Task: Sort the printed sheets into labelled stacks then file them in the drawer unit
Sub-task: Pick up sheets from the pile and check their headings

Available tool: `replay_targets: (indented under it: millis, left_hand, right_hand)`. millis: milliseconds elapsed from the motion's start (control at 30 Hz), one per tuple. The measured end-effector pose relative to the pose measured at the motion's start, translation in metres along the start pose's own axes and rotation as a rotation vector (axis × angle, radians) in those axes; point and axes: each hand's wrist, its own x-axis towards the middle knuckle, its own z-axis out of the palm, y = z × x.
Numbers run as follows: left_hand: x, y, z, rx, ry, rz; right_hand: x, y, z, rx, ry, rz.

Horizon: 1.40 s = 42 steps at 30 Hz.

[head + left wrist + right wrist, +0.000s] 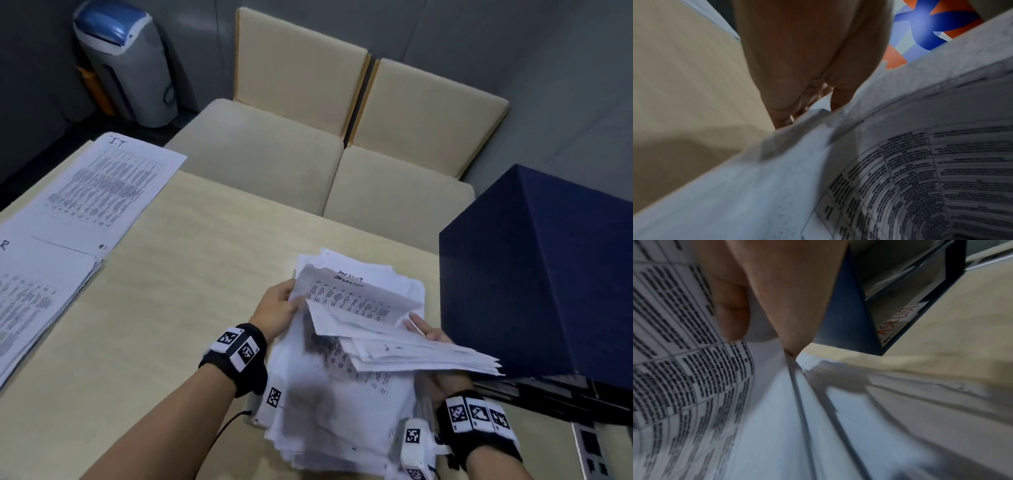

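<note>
A loose pile of printed sheets (335, 404) lies on the beige table (191, 274) in front of me. My left hand (279, 310) pinches the left edge of a lifted printed sheet (349, 298); the same sheet's edge (838, 123) shows at its fingers in the left wrist view. My right hand (428, 334) holds a thick bundle of sheets (418, 353) raised off the pile, thumb on top. The dark blue drawer unit (548, 267) stands just right of the hands; a red handwritten label (898, 321) shows in it.
Two sorted stacks lie at the table's left: one marked "IT" (106, 185) and one nearer me (37, 298). Beige seats (308, 150) stand behind the table. A grey and blue bin (126, 65) is at the back left.
</note>
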Motion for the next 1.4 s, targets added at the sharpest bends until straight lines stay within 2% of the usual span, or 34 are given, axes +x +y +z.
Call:
replay_targets:
  millis: [33, 100, 233, 267, 333, 367, 400, 433, 467, 533, 633, 767, 800, 900, 1033, 1067, 1133, 1233, 1400]
  left_hand:
    - [0.001, -0.001, 0.001, -0.016, -0.002, -0.015]
    - [0.002, 0.0, 0.004, -0.061, -0.025, -0.044]
    - [0.002, 0.008, 0.01, -0.152, 0.01, -0.059]
    - [0.004, 0.007, 0.011, -0.145, 0.031, -0.06]
    - [0.011, 0.003, 0.015, -0.017, 0.147, -0.029]
    - [0.014, -0.001, 0.014, 0.103, 0.258, 0.016]
    - [0.015, -0.004, 0.014, 0.223, 0.369, 0.082]
    - [0.013, -0.006, 0.015, 0.308, 0.412, 0.17]
    - [0.011, -0.007, 0.016, 0.365, 0.364, 0.244]
    - [0.006, -0.005, 0.017, 0.415, 0.154, 0.285]
    - [0.008, 0.004, 0.017, 0.395, -0.003, 0.223]
    - [0.009, 0.015, 0.02, 0.301, -0.049, 0.25]
    - [0.008, 0.017, 0.02, 0.284, -0.071, 0.252]
    - [0.01, 0.014, 0.018, 0.301, -0.104, 0.271]
    - [0.001, 0.02, 0.025, 0.089, -0.035, 0.255]
    - [0.0, 0.022, 0.026, 0.042, -0.012, 0.264]
    - [-0.002, 0.028, 0.029, 0.021, -0.005, 0.269]
    - [-0.012, 0.051, 0.031, -0.059, -0.014, 0.259]
    - [-0.024, 0.088, 0.034, -0.035, 0.015, 0.426]
  right_hand:
    - [0.006, 0.003, -0.008, 0.026, 0.061, -0.012]
    - [0.007, 0.009, -0.013, 0.118, 0.092, -0.019]
    - [0.007, 0.013, -0.017, -0.011, 0.132, 0.004]
    - [0.003, 0.01, -0.011, -0.051, 0.134, -0.044]
    - [-0.006, 0.004, 0.002, -0.109, 0.104, -0.087]
    - [-0.008, 0.004, 0.004, -0.109, 0.137, -0.088]
    - [-0.012, 0.001, 0.005, -0.121, 0.183, -0.085]
    - [-0.012, 0.0, 0.007, -0.092, 0.203, -0.078]
    - [-0.011, -0.002, 0.01, -0.067, 0.238, -0.054]
    - [-0.017, -0.004, 0.009, -0.169, 0.266, -0.032]
    - [-0.013, -0.002, 0.0, -0.157, 0.117, -0.058]
    - [-0.017, -0.012, -0.004, -0.185, 0.023, -0.072]
    - [-0.019, -0.016, -0.005, -0.202, 0.055, -0.104]
    - [-0.038, -0.035, 0.018, -0.21, -0.051, -0.156]
    - [-0.035, -0.028, 0.011, -0.108, -0.012, -0.025]
    - [-0.032, -0.028, 0.014, -0.125, -0.013, -0.041]
    - [-0.021, -0.03, 0.025, -0.313, 0.087, -0.133]
    - [-0.02, -0.043, 0.047, -0.519, 0.171, -0.379]
    - [-0.051, -0.05, 0.091, -0.442, 0.078, -0.679]
